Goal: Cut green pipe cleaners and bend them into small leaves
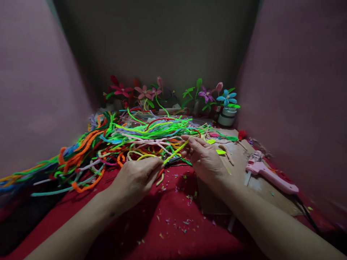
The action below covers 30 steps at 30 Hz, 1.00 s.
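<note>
Holds a yellow pipe cleaner point(178, 151) straight, slanting up from the left grip point(139, 177) to the right grip point(203, 159), above a red-covered bench point(169, 249). Pinches the lower end in the left grip, with fingers curled closed; pinches the upper end in the right grip, closed at thumb and fingertip. Has a dark tool point(174, 161), partly hidden, between the two grips. Faces a heap of coloured pipe cleaners point(157, 130) beyond both grips, spreading well past the left one, and fuzzy flowers point(227, 98) farther back. Has yellow leaf-shaped pieces point(220, 152) just right of the right grip, and a pink glue gun point(267, 173) farther right, on cardboard point(214, 203).
</note>
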Available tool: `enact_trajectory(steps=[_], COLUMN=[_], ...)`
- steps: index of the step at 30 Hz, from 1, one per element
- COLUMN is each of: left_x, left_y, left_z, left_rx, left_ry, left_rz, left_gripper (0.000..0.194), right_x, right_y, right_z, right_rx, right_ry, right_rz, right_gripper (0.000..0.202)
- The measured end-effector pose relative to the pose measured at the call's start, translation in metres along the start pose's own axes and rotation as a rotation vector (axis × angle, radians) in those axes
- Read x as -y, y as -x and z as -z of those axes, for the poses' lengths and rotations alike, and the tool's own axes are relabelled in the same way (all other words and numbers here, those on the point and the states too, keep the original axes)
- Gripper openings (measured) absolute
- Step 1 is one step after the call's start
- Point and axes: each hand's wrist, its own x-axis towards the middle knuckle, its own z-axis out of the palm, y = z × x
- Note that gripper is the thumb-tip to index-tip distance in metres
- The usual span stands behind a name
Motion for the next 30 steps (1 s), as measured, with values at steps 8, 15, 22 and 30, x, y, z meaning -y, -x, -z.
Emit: enact_trajectory(steps=[8, 15, 22, 30], left_x=[-0.003, 0.000, 0.005, 0.022], left_y=[-0.003, -0.003, -0.002, 0.001], left_z=[0.008, 0.008, 0.010, 0.016], left_rx=[0.063, 0.025, 0.005, -0.114], left_ry=[0.170, 0.165, 0.129, -0.244], left_rz=[0.037, 0.023, 0.027, 0.035], left_gripper=[0.018, 0.019, 0.019, 0.017], right_x=[0.009, 0.014, 0.019, 0.012], right_y=[0.000, 0.002, 0.004, 0.006], right_z=[0.001, -0.004, -0.004, 0.000], right_rx=[0.026, 0.059, 0.081, 0.041], right_ry=[-0.159, -0.159, 0.014, 0.456], right_rz=[-0.060, -0.079, -0.018, 0.227], right_gripper=[0.012, 0.015, 0.019, 0.024])
